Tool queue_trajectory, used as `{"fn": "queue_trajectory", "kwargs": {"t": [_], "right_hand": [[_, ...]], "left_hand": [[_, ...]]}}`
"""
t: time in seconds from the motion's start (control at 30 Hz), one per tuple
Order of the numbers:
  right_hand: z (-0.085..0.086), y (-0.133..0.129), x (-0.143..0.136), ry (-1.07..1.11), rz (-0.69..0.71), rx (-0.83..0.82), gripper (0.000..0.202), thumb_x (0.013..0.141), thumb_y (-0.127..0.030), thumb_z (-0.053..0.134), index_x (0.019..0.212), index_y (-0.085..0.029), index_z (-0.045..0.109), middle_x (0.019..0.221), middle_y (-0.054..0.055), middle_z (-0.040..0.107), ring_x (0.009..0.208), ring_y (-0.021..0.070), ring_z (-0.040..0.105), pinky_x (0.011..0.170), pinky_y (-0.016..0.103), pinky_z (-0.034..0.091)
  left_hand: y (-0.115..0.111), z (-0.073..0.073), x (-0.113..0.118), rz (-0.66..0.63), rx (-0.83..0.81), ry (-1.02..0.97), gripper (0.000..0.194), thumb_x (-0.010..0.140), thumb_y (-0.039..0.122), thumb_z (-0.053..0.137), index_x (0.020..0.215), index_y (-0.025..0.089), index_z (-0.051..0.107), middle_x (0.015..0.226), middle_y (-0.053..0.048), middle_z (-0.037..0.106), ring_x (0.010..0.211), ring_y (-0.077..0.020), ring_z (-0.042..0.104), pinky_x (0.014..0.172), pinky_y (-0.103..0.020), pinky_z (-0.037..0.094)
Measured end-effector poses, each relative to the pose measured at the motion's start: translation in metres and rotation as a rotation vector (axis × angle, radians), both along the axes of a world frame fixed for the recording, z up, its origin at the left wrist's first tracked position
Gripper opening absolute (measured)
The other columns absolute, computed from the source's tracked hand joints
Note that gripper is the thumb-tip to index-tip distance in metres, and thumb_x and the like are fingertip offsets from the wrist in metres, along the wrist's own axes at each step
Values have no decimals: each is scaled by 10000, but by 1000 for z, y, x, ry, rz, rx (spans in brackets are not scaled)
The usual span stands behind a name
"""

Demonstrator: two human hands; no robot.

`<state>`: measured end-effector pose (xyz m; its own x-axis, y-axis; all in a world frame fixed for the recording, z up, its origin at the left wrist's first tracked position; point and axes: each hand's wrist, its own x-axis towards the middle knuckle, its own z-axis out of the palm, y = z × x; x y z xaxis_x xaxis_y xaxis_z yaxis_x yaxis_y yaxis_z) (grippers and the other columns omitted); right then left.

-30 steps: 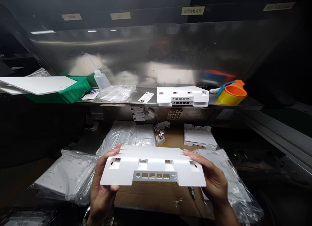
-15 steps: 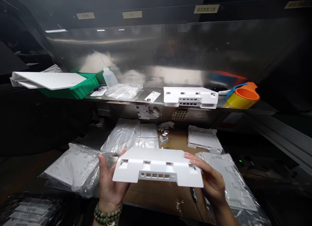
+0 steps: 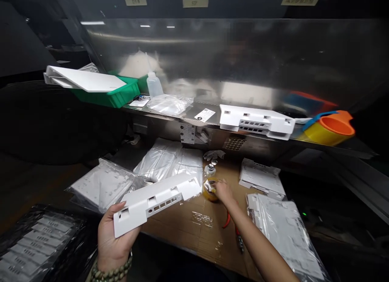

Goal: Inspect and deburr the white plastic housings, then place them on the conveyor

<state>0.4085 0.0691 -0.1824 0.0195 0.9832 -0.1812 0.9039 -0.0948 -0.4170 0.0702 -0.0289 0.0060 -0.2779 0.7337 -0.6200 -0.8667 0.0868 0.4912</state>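
My left hand (image 3: 117, 235) grips a white plastic housing panel (image 3: 161, 199) by its left end. The panel is tilted, its right end higher, with a row of port cut-outs facing me. My right hand (image 3: 224, 191) is stretched forward over a roll of yellow tape (image 3: 210, 189) lying on cardboard. Its fingers are bent down together at the roll's ring; what they pinch, if anything, is hidden. Just behind the roll stands a small clear bottle (image 3: 210, 169) with a metal top. Red-handled pliers (image 3: 238, 237) lie partly under my right forearm.
Bagged white panels lie to the left (image 3: 101, 184) and right (image 3: 284, 229), with flat plastic bags (image 3: 161, 160) behind. On the steel shelf (image 3: 188, 115) are a green bin (image 3: 129, 93), a squeeze bottle (image 3: 154, 85), another white housing (image 3: 257, 122) and coloured tape rolls (image 3: 330, 130).
My right hand has let go of the housing panel and moved forward to the tape roll. My left hand has carried the panel left and tilted it. The view has shifted.
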Motion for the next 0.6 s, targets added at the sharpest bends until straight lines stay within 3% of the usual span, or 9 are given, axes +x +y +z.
{"fn": "queue_trajectory", "kwargs": {"t": [0.13, 0.27, 0.37, 0.47, 0.53, 0.6], "right_hand": [[-7, 4, -19, 10, 5, -11, 332, 983, -372, 655, 1258, -185, 638, 1303, 97, 647, 1121, 239, 658, 957, 467, 567], [11, -10, -6, 105, -69, 111, 241, 989, -319, 631, 1173, -173, 687, 1216, 106, 687, 1065, 235, 680, 945, 441, 563], [50, -35, 0, 220, -138, 277, 330, 1018, -282, 503, 1287, -185, 668, 1256, 129, 671, 1097, 251, 679, 925, 396, 559], [106, -68, -17, 375, -162, 488, 400, 1015, -336, 501, 1393, -255, 603, 1297, 89, 645, 1094, 218, 661, 849, 331, 562], [143, -87, -38, 578, -147, 689, 278, 948, -315, 651, 1211, -247, 706, 1124, 69, 678, 956, 206, 648, 752, 307, 537], [172, -97, -57, 653, -91, 799, 155, 929, -246, 688, 1075, -237, 737, 958, 36, 648, 810, 168, 598, 665, 278, 494]], "left_hand": [[-8, 3, 4, 53, -4, -18, 573, 815, 47, 497, 1377, 107, 596, 875, -114, 818, 781, -290, 797, 973, -577, 585], [-11, 8, 7, 74, -18, -39, 622, 777, 59, 490, 1388, 113, 597, 808, -111, 811, 799, -336, 795, 929, -623, 592], [-13, 13, 11, 65, 3, -28, 643, 735, 68, 477, 1362, 110, 617, 798, -116, 809, 789, -344, 793, 859, -607, 624], [-13, 20, 18, 87, -2, 3, 646, 706, 75, 483, 1327, 143, 645, 844, -91, 818, 716, -292, 789, 818, -532, 653], [-12, 26, 25, 111, -16, 18, 636, 698, 89, 496, 1304, 189, 660, 883, -57, 824, 707, -268, 786, 825, -504, 655], [-12, 32, 32, 133, -25, 21, 634, 692, 99, 509, 1290, 239, 662, 914, -21, 825, 760, -269, 790, 852, -501, 649]]}}
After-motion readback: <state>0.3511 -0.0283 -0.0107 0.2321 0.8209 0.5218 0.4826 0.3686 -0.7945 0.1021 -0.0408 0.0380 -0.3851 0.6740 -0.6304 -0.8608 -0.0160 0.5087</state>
